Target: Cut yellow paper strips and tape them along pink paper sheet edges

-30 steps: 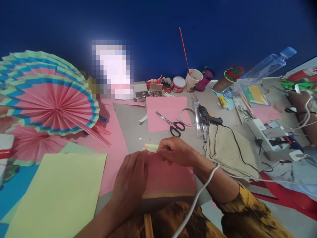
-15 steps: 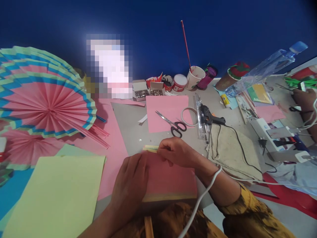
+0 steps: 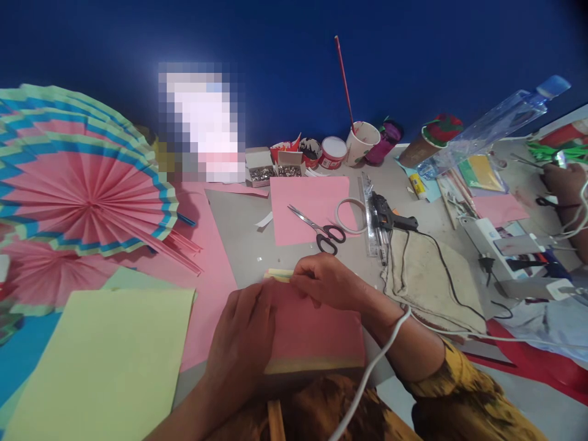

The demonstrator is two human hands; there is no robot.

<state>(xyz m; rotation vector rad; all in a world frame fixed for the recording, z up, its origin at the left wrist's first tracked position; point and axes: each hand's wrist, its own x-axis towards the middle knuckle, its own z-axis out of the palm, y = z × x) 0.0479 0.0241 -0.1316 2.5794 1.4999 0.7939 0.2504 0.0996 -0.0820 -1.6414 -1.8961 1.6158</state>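
Note:
In front of me lies a sheet of pink paper (image 3: 316, 340) with yellow-green along its near edge and a narrow yellow-green fold at its far edge. My left hand (image 3: 245, 327) rests flat on the left part of the sheet. Bent fingers of my right hand (image 3: 326, 282) pinch the folded far edge of the paper; the thumb tip is partly hidden. Just beyond are black-handled scissors (image 3: 321, 233) and a roll of tape (image 3: 351, 215), both on a smaller pink sheet (image 3: 294, 191).
Pleated paper fans (image 3: 87, 171) and a yellow-green sheet (image 3: 105, 355) fill the left. At right lie a ruler (image 3: 369, 214), a glue gun (image 3: 392, 214) on cloth (image 3: 441, 275), and a power strip (image 3: 500, 251). A white cable (image 3: 390, 352) crosses my right forearm. Another person's hand (image 3: 567, 184) is far right.
Both hands stay almost in place, still on the paper. The other person's hand at the far right shifts slightly.

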